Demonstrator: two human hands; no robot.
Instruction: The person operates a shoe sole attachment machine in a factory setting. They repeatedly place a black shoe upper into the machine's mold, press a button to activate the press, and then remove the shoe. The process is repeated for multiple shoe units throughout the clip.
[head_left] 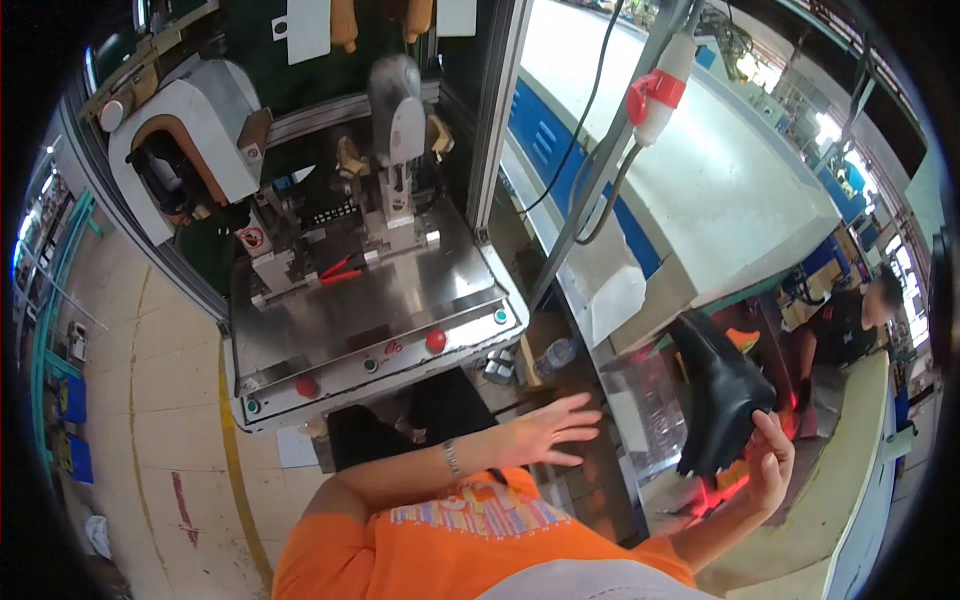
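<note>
A black leather-like boot upper (pixel 715 395), with a jagged lower edge, is at the right beside the glowing red opening of a large machine. My right hand (pixel 770 465) grips its right edge, fingers closed on it. My left hand (pixel 555 430), with a ring and a wristwatch, is held out in front of my orange shirt. Its fingers are spread and hold nothing. An orange and yellow piece (pixel 742 340) shows behind the upper, partly hidden by it.
At the left stands a bench machine (pixel 360 310) with red and green buttons, two upright forms and red-handled pliers (pixel 342 270) on its metal top. A white and blue machine (pixel 730 200) fills the right, with a hanging red-and-white plug (pixel 655 95). Another person (pixel 845 325) is at far right.
</note>
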